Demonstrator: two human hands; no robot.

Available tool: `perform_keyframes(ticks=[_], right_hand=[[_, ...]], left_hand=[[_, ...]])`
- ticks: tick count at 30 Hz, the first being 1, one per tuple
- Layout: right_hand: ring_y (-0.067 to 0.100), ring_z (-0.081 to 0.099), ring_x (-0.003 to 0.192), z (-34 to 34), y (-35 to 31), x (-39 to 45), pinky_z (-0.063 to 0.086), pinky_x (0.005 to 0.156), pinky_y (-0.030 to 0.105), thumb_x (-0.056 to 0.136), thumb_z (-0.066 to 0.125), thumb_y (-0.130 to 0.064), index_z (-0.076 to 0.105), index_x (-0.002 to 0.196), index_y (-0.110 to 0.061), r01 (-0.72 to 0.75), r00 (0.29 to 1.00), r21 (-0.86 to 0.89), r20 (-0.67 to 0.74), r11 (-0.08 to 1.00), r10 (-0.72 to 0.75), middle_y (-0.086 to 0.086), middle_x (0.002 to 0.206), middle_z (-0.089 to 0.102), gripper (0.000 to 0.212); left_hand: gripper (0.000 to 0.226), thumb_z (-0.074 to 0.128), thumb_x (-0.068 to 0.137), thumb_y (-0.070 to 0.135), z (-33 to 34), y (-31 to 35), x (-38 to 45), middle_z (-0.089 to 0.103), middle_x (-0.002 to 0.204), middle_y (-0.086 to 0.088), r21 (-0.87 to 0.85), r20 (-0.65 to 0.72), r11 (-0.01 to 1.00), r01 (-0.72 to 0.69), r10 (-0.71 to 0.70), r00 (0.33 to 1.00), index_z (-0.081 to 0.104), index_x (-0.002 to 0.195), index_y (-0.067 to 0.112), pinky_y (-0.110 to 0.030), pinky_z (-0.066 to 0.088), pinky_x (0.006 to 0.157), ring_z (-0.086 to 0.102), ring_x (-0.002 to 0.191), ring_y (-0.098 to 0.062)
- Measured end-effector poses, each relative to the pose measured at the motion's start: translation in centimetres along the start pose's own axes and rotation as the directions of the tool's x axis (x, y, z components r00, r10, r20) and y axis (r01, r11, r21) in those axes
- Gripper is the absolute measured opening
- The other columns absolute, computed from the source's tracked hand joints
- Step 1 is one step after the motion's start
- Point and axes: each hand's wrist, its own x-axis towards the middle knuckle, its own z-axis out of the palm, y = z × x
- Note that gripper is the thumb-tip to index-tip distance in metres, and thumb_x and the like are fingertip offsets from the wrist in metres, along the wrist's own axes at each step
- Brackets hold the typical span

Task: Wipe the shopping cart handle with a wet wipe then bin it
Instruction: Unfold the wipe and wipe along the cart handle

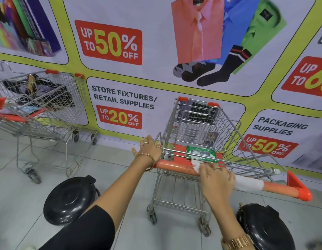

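The orange cart handle (174, 166) runs across the near end of a wire shopping cart (198, 134) that stands against a printed sale banner (156, 87). A white wet wipe (197, 166) lies pressed onto the handle near its middle, under the fingertips of the right hand (217, 179), which is laid flat over the bar with its fingers extended and close together. Just right of that hand a pale, white-looking stretch (248, 184) covers the bar; whether it is more wipe or a worn patch cannot be told. The left hand (149, 149) grips the cart's left corner where the handle meets the basket frame, fingers curled over the wire.

On the cart's red child-seat flap (180, 154) sits a green wet wipe packet (200, 153). The main basket beyond looks otherwise bare.

Two black lidded bins sit on the tiled floor (120, 168), one (70, 201) to the left of the cart and one (265, 230) to the right, both lids closed. Further left a second wire cart (41, 105) holds a jumble of dark bags and fabric.
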Motion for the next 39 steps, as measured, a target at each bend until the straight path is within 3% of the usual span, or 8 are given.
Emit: perform_keyframes(ticks=[3,9,16,19,22,30,35,39], right_hand=[[0.028,0.051,0.103,0.3,-1.7,-0.1,0.024,0.098,0.044,0.09,0.027,-0.033,0.065,0.092,-0.025,-0.061,0.998,-0.024,0.022,0.998,0.061,0.003,0.105,0.068,0.039],[0.024,0.052,0.101,1.0,-5.5,-1.6,0.029,0.094,0.043,0.093,0.023,-0.037,0.063,0.104,-0.025,0.173,0.983,0.023,0.056,0.985,-0.174,0.001,0.107,0.067,0.043],[0.03,0.046,0.118,0.1,0.6,-1.2,0.013,0.112,0.053,0.093,0.028,-0.031,0.063,0.106,-0.022,-0.105,0.993,0.011,-0.045,0.994,0.105,0.008,0.118,0.062,0.038],[0.03,0.045,0.121,1.6,-4.2,-2.7,0.009,0.112,0.053,0.093,0.031,-0.034,0.059,0.113,-0.025,0.052,0.999,0.031,0.011,0.998,-0.052,0.005,0.12,0.062,0.036],[0.029,0.051,0.112,1.8,-4.4,-3.2,0.024,0.107,0.053,0.091,0.022,-0.039,0.056,0.117,-0.027,0.201,0.98,0.006,-0.001,0.979,-0.201,0.004,0.111,0.065,0.044],[0.033,0.04,0.124,0.6,1.6,-1.9,0.011,0.111,0.054,0.091,0.026,-0.037,0.057,0.119,-0.02,-0.06,0.996,0.014,-0.069,0.998,0.06,0.013,0.12,0.06,0.044],[0.032,0.047,0.118,2.1,-5.0,-2.9,0.016,0.112,0.053,0.093,0.032,-0.035,0.058,0.114,-0.021,0.169,0.985,0.072,0.015,0.983,-0.171,0.01,0.116,0.063,0.036],[0.027,0.05,0.112,0.8,-0.2,-1.1,0.019,0.111,0.048,0.09,0.022,-0.037,0.061,0.109,-0.02,0.05,0.998,0.023,-0.035,0.998,-0.049,0.007,0.113,0.064,0.046]], left_hand=[[0.06,0.024,0.098,0.032,0.3,0.3,-0.3,0.005,0.159,-0.003,-0.087,0.035,0.996,-0.006,0.009,0.999,-0.004,0.149,0.018,-0.055,-0.004,0.117,0.003,0.146,-0.022],[0.062,0.024,0.096,0.036,0.4,0.3,-0.8,-0.001,0.16,-0.001,0.116,-0.088,0.993,0.011,-0.001,0.996,-0.001,0.149,0.014,-0.054,-0.004,0.116,-0.004,0.146,-0.019],[0.061,0.022,0.097,0.035,0.4,1.0,-1.4,-0.002,0.159,-0.002,0.108,-0.063,0.994,0.013,-0.006,0.998,-0.002,0.149,0.014,-0.052,-0.005,0.116,-0.007,0.146,-0.018],[0.061,0.021,0.097,0.036,0.3,1.1,-1.6,-0.001,0.159,-0.002,0.151,-0.087,0.988,0.018,-0.005,0.996,-0.002,0.149,0.014,-0.052,-0.005,0.117,-0.006,0.146,-0.019],[0.061,0.02,0.097,0.036,0.0,0.7,-1.6,-0.002,0.159,-0.003,0.233,-0.093,0.972,0.025,-0.003,0.996,-0.002,0.149,0.012,-0.053,-0.004,0.117,-0.007,0.146,-0.019],[0.061,0.022,0.098,0.034,0.0,1.3,-1.6,-0.001,0.159,-0.004,0.157,-0.053,0.988,0.009,-0.001,0.999,-0.002,0.148,0.011,-0.051,-0.004,0.118,-0.008,0.146,-0.019],[0.062,0.022,0.097,0.035,-0.2,1.2,-1.7,-0.001,0.159,-0.003,0.209,-0.072,0.978,0.021,-0.006,0.997,-0.002,0.149,0.012,-0.051,-0.005,0.117,-0.008,0.146,-0.02],[0.062,0.022,0.097,0.035,-0.4,1.0,-1.7,0.0,0.159,-0.003,0.211,-0.056,0.977,0.013,-0.002,0.998,-0.002,0.148,0.011,-0.052,-0.004,0.117,-0.008,0.146,-0.019]])
